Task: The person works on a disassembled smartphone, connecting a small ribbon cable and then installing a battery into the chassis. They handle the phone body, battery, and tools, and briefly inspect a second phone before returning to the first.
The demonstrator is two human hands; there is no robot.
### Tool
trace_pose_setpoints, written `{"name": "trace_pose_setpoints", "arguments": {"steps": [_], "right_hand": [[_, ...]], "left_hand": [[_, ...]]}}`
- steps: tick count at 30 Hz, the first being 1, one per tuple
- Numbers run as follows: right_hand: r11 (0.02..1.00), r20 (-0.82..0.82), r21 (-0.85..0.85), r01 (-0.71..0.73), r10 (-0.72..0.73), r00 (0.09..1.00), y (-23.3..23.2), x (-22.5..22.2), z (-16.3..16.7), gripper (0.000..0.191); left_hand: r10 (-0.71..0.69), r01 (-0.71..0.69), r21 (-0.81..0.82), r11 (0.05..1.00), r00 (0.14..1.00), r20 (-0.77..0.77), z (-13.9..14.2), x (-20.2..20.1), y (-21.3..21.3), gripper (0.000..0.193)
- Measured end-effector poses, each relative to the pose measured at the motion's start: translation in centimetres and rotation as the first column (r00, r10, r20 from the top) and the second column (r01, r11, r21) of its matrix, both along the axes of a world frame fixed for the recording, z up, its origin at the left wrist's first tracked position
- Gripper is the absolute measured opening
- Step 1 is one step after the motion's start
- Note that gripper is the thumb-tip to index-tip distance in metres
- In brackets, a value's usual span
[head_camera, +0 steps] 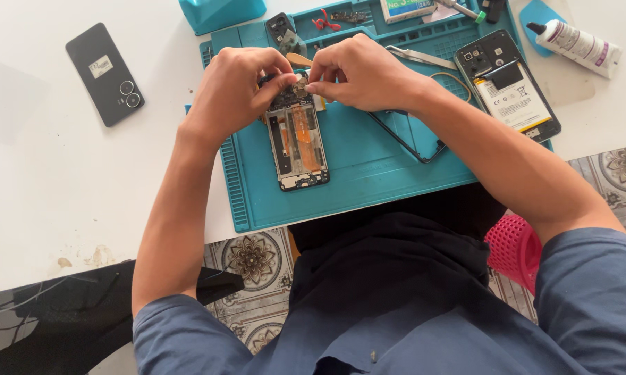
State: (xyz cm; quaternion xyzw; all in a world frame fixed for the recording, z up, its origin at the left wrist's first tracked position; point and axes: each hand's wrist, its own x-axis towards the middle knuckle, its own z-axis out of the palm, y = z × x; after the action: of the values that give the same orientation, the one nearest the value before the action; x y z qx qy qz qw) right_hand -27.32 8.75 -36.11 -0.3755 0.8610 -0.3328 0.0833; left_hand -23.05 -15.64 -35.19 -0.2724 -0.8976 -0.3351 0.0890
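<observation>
Both our hands pinch a small part at the top of the opened phone [298, 142] on the blue mat [368, 173]: left hand [233, 87] and right hand [358, 73] closed fingertip to fingertip. We judge a slip could tear the orange flex or drop the part.

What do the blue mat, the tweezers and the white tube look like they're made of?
Mat: probably silicone rubber, matte teal, with moulded ridges and compartments.
Tweezers: metal, likely steel, going by the silvery shine.
Tube: seemingly soft plastic, glossy white, with a black nozzle.
</observation>
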Motion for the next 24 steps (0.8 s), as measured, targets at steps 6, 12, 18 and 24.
{"name": "trace_pose_setpoints", "arguments": {"steps": [6,12,18,24], "right_hand": [[0.998,-0.008,-0.059,-0.037,0.036,0.999,-0.1,-0.7,-1.2,0.018],[0.999,0.002,-0.052,-0.015,0.015,1.0,0.0,-1.0,-1.6,0.019],[0.998,-0.142,0.006,-0.063,0.063,0.988,-0.5,-1.7,-3.6,0.032],[0.994,-0.161,0.063,-0.084,0.093,0.983,-1.1,-2.8,-5.4,0.036]], "left_hand": [[-0.012,0.011,-0.02,1.0,0.999,-0.049,-1.5,-0.7,-0.3,0.013],[-0.021,0.009,-0.071,0.997,0.984,-0.175,-2.7,-0.9,-0.6,0.011],[0.004,-0.001,-0.078,0.997,0.999,0.035,-4.3,-1.9,-0.9,0.021],[-0.012,0.001,-0.12,0.993,0.996,-0.09,-6.2,-3.1,-1.2,0.026]]}}
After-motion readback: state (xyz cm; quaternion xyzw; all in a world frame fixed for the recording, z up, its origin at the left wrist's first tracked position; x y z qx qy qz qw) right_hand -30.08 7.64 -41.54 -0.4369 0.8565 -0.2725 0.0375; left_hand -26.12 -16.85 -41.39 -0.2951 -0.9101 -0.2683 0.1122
